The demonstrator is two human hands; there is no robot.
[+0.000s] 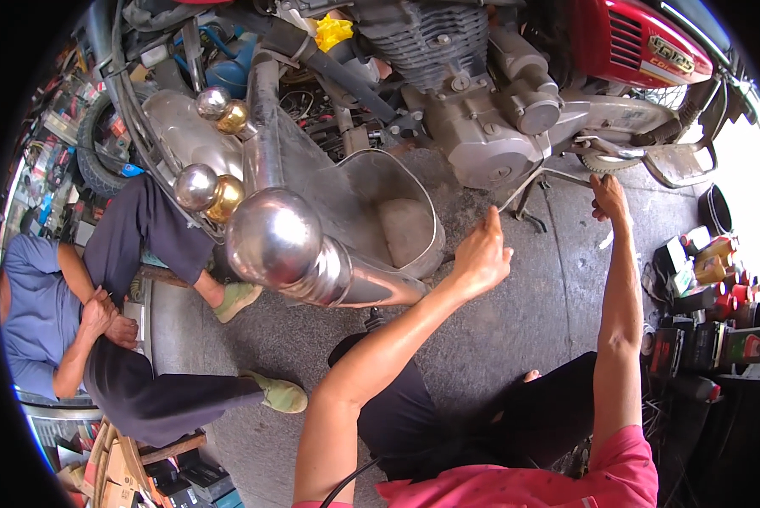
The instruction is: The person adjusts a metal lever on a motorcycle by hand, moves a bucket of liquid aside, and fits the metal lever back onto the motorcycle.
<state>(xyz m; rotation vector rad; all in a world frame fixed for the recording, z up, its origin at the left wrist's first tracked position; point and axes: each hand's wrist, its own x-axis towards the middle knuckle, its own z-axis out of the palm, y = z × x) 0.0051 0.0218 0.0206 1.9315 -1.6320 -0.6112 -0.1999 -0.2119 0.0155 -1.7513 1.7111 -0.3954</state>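
A thin metal Y-shaped wrench [558, 174] is set against the lower side of the motorcycle's engine cover [481, 140]. The fingers of my right hand [610, 201] are closed round the end of its right arm. My left hand [481, 256] is at the end of the left arm, its index finger stretched out toward the tip and its thumb apart; whether the finger touches it I cannot tell. Where the wrench meets the engine is too small to make out. Below it, a dark metal stand or foot peg [528, 222] juts out near the floor.
Chrome tubing with a large shiny ball [274, 235] and a grey metal leg shield [380, 212] stand to the left of my hands. A seated person [46, 296] in blue is at far left. Bottles and boxes [718, 279] crowd the right side; a red side panel [634, 42] is above.
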